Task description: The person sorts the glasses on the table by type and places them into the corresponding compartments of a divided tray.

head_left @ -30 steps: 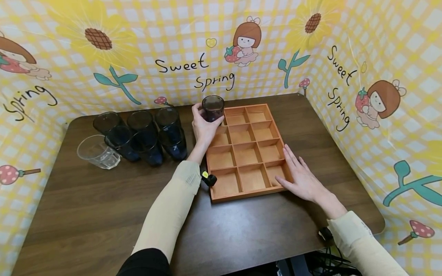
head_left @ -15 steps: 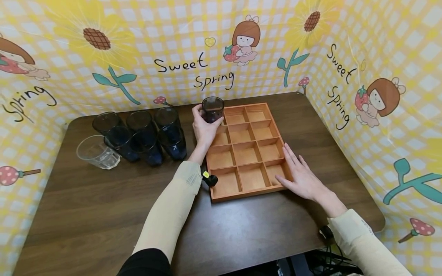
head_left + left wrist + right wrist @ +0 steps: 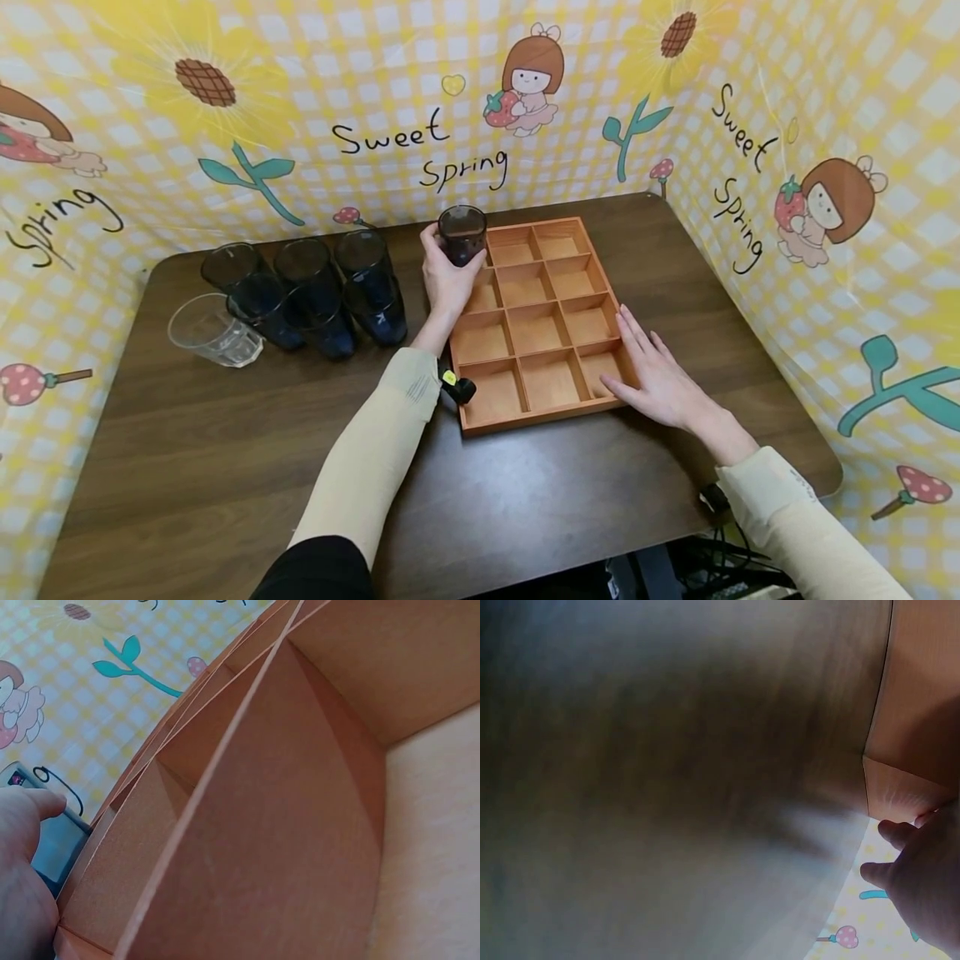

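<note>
While a brown table (image 3: 187,467) bears a wooden box (image 3: 538,329) divided into compartments, six dark glasses (image 3: 322,329) cluster to its left; a person's right hand (image 3: 660,379), fingers straight, rests along the box's right side, and the left hand (image 3: 447,285) grips another dark glass (image 3: 462,233) at the box's far left corner.

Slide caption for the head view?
Left grip holding a dark glass at the far left corner of a divided wooden tray, right grip resting along its right edge.
</note>
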